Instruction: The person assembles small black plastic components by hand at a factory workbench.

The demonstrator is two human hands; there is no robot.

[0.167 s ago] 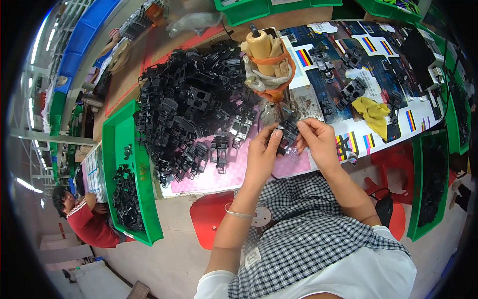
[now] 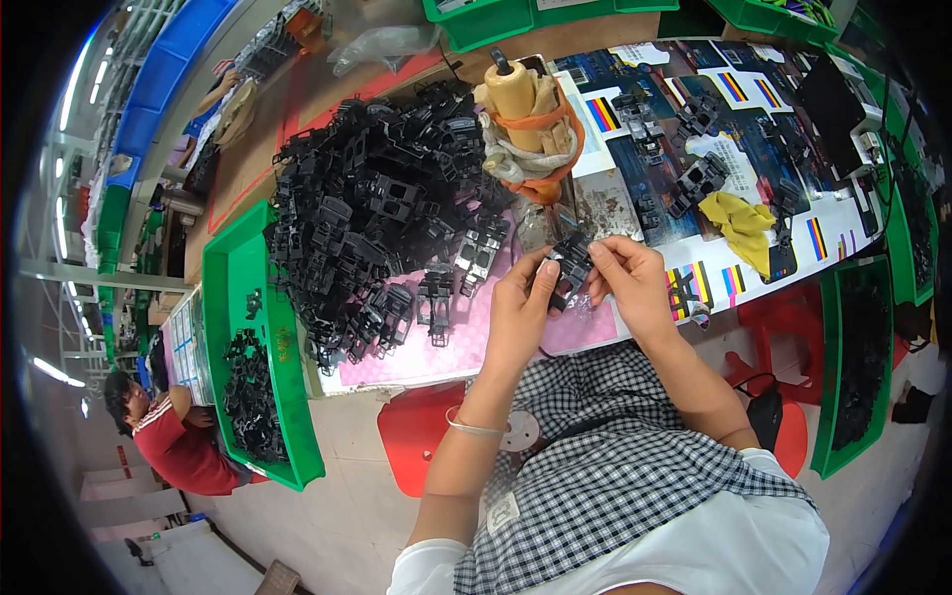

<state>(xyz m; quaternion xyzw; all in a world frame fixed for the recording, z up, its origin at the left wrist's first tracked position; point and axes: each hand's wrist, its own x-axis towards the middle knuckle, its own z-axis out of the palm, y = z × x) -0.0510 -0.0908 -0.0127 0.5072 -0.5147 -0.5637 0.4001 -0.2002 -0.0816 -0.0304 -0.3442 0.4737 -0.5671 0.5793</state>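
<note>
Between my two hands is a small black plastic frame part [image 2: 570,270], held just beyond the near edge of the table. My left hand [image 2: 524,302] grips its left side, thumb on top. On the right side, the thumb and fingers of my right hand [image 2: 632,282] pinch the same part. Directly beyond it stands an upright tool with a tan handle [image 2: 509,96], wrapped in cloth and orange bands, its narrow end pointing down toward the part. To the left lies a big heap of similar black plastic parts [image 2: 367,198].
A green bin [image 2: 302,397] of black parts sits at the left, another green bin [image 2: 825,416] at the right. Several loose parts and a yellow cloth [image 2: 739,228] lie on printed sheets. A red stool [image 2: 407,441] is below the table. A person in red [image 2: 183,446] sits far left.
Both hands keep hold of the black plastic frame part, which looks slightly turned. The whole view has shifted a little.
</note>
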